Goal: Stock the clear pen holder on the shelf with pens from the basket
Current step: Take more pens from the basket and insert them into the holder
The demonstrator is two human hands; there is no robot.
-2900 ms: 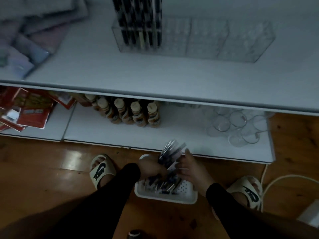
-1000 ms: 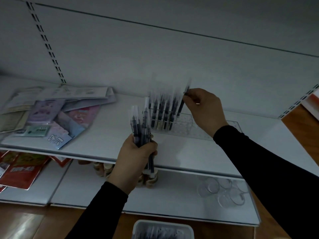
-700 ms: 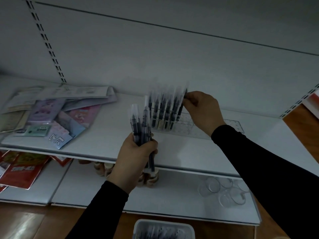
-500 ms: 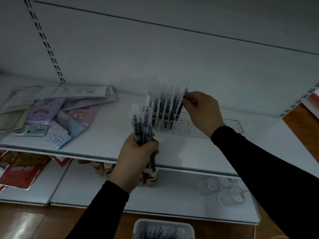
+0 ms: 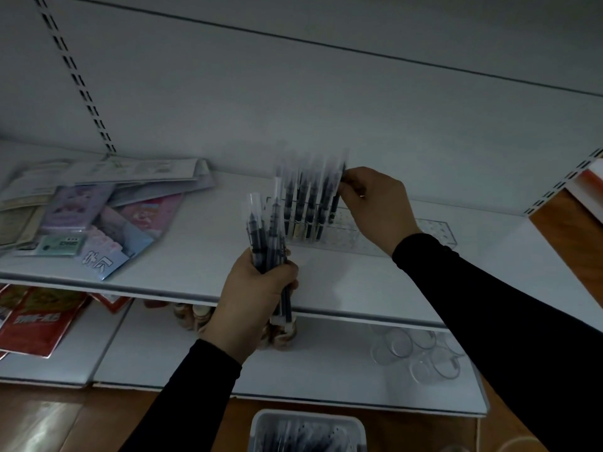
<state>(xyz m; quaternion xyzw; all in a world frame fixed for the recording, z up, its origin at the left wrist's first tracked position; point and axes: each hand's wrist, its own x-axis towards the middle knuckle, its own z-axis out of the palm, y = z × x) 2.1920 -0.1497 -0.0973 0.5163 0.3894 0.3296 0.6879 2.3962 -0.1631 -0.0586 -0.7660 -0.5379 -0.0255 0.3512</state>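
Plastic pens look light, stiff, slick: left hand grips a bundle mid-barrel at centre frame; right hand pinches one pen's cap over the holder.

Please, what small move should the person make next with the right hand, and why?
Probably push the pen pinched in the right hand down into its slot and let go. It stands at the right end of the filled rows in the clear holder, whose right part looks empty, and the left hand holds a bundle of pens waiting.
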